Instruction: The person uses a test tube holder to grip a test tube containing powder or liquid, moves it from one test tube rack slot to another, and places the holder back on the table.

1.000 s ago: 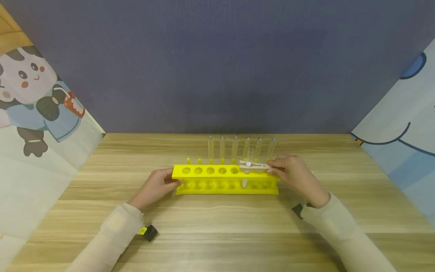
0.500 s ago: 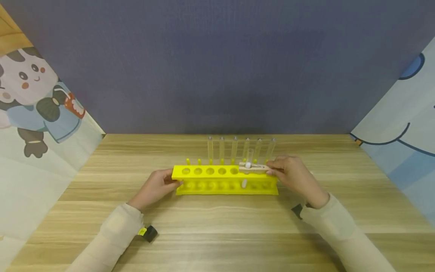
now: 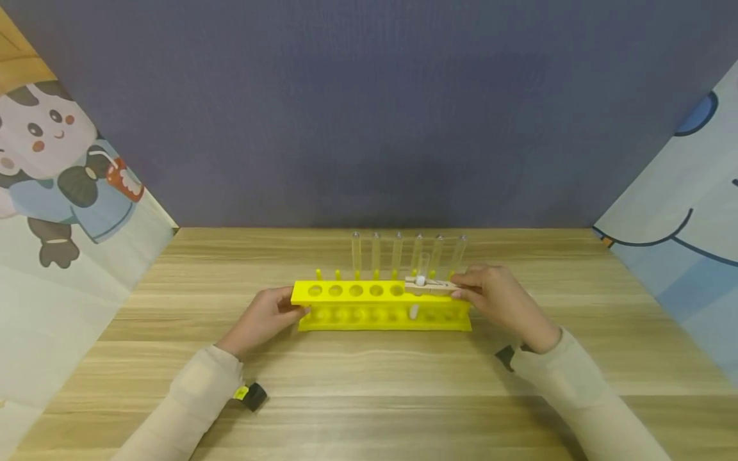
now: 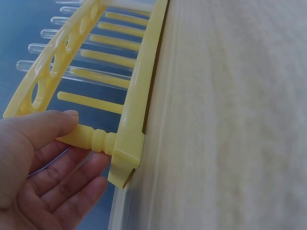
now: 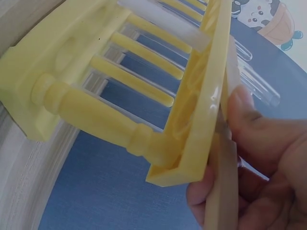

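Observation:
A yellow test tube rack (image 3: 346, 299) stands on the table in the head view. My left hand (image 3: 265, 317) holds its left end, thumb and fingers about the end post (image 4: 98, 140) in the left wrist view. With my right hand (image 3: 496, 304) I pinch a wooden test tube clamp (image 3: 432, 287), which lies across the right part of the rack's top. At the clamp's far end is a test tube (image 3: 425, 261), passing down through a hole of the rack. Its lower part (image 5: 163, 21) looks whitish in the right wrist view. The clamp hides the rightmost holes.
Several clear test tubes (image 3: 377, 253) stand upside down on the pegs along the rack's back. Two yellow pegs (image 3: 319, 274) at the left are bare. A dark blue panel (image 3: 369, 128) rises behind the wooden table (image 3: 369, 397), with printed sheets (image 3: 75, 192) on both sides.

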The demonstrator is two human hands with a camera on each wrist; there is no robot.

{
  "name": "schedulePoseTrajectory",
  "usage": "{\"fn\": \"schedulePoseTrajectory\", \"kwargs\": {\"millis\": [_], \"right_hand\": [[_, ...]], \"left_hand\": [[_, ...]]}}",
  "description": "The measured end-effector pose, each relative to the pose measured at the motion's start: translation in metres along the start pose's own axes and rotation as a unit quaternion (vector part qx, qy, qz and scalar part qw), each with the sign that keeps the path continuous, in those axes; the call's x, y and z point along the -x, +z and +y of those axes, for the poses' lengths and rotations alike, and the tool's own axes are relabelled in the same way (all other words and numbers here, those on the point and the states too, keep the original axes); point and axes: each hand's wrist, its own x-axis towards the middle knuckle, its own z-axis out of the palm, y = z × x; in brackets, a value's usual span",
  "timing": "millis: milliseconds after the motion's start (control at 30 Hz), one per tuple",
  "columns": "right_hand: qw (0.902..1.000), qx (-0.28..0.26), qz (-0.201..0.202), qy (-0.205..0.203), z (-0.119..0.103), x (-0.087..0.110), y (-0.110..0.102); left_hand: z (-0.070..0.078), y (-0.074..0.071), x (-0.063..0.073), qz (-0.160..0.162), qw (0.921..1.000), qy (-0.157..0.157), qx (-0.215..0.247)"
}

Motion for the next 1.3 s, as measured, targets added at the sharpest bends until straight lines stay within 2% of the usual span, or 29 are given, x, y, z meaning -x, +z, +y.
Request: {"fn": "schedulePoseTrajectory", "kwargs": {"millis": [333,633,1000,1300], "right_hand": [[0.9998,-0.005,-0.019,0.007,-0.0016,-0.0011,-0.0041],[0.9999,0.005,-0.005,-0.012,0.0004,-0.0020,-0.0021],[0.9998,0.012,-0.007,-0.012,0.0015,-0.0016,-0.0010],[0.9999,0.009,0.006,-0.013,-0.0008,0.0002,-0.0064]], "left_hand": [[-0.0002,-0.0005,-0.0001,-0.002,1.0000,-0.005,0.004],[0.0014,-0.0005,0.0006,0.001,1.0000,0.000,-0.002],[-0.0010,0.0002,0.0002,0.000,0.9999,0.012,-0.006],[-0.0009,0.0001,0.0009,0.002,0.9999,0.004,-0.014]]}}
